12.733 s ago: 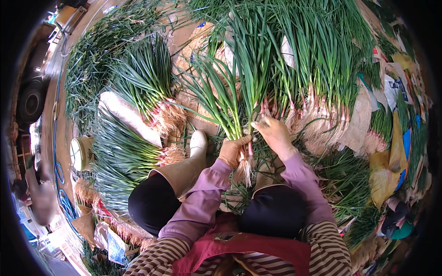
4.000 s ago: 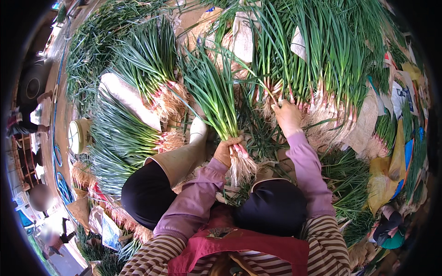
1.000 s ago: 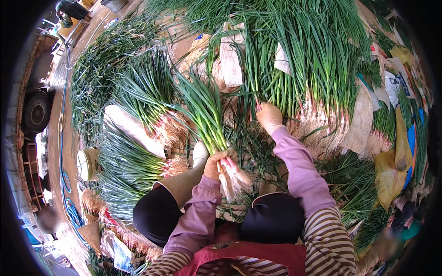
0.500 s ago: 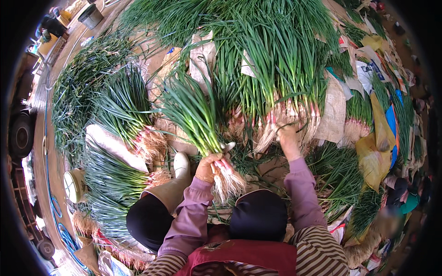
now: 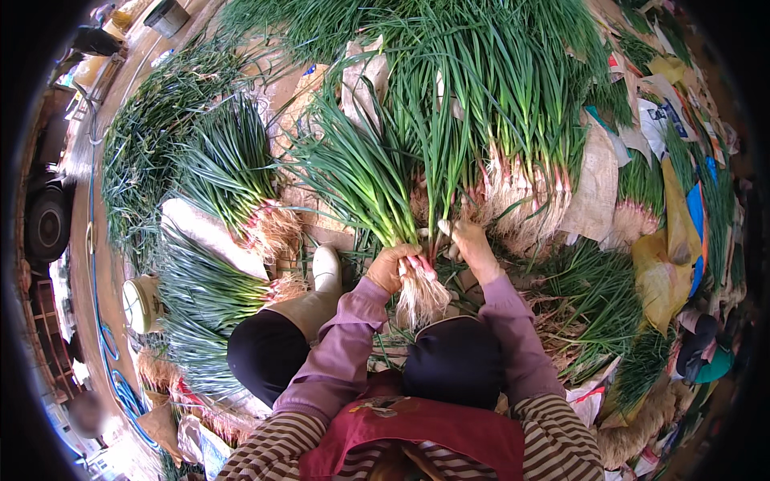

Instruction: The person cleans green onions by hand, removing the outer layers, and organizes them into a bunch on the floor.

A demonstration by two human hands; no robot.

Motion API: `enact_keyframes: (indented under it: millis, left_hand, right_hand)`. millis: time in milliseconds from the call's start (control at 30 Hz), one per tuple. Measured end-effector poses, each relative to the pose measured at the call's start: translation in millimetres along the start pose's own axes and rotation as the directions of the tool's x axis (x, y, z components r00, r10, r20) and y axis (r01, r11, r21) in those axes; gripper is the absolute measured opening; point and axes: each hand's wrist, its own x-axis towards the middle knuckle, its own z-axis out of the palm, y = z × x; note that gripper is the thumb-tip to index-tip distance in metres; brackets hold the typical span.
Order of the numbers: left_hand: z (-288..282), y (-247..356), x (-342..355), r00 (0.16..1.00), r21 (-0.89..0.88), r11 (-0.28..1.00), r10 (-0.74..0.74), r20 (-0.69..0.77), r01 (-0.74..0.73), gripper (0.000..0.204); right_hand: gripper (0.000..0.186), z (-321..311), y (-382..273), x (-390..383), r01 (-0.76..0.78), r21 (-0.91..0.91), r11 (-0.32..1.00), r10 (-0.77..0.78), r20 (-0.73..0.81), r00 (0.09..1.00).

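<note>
My left hand (image 5: 391,267) grips a thick bunch of green onions (image 5: 361,180) just above its pale roots, leaves pointing up and left. My right hand (image 5: 472,247) is closed on a few green onion stalks (image 5: 433,172) right beside that bunch, close to the roots of the big green onion pile (image 5: 513,120) ahead. Both forearms wear purple sleeves. My knees in dark trousers and a cream boot (image 5: 325,276) lie below the hands.
Two tied green onion bundles (image 5: 233,172) lie at the left on a white sack (image 5: 208,236). Loose greens (image 5: 601,313), sacks and yellow plastic bags (image 5: 666,264) cover the right side. A round pale container (image 5: 143,305) and a blue hose (image 5: 120,389) sit at lower left.
My right hand has drawn back from the pile's roots toward the bunch in my left hand, bringing a few stalks with it. The left hand has kept its grip on the bunch.
</note>
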Motion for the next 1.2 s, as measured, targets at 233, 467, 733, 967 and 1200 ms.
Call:
enact_keyframes:
  millis: [233, 467, 733, 967, 1200]
  left_hand:
    - [-5, -13, 9, 0.997, -0.037, 0.999, -0.004, -0.071, 0.001, 0.012]
    - [0, -2, -12, 0.996, -0.043, 0.999, 0.032, 0.084, -0.028, 0.025]
    - [3, 1, -17, 0.992, -0.141, 0.989, 0.063, 0.112, -0.047, 0.031]
    - [18, 11, -27, 0.967, -0.410, 0.911, 0.146, 0.208, -0.049, 0.044]
    - [16, 23, -29, 0.932, -0.266, 0.939, 0.279, 0.230, -0.216, 0.040]
  right_hand:
    - [0.028, 16, 12, 36, 0.144, 0.186, 0.972, -0.144, -0.013, 0.989]
    - [0.074, 2, -17, 26, 0.291, -0.040, 0.956, -0.280, 0.183, 0.942]
    - [0.008, 11, -24, 22, 0.595, -0.388, 0.704, -0.323, 0.572, 0.754]
    - [0.010, -31, 28, 33, 0.266, -0.931, 0.251, -0.493, 0.114, 0.863]
    - [0.029, -39, -16, 39, 0.033, -0.819, 0.573, -0.105, -0.033, 0.994]
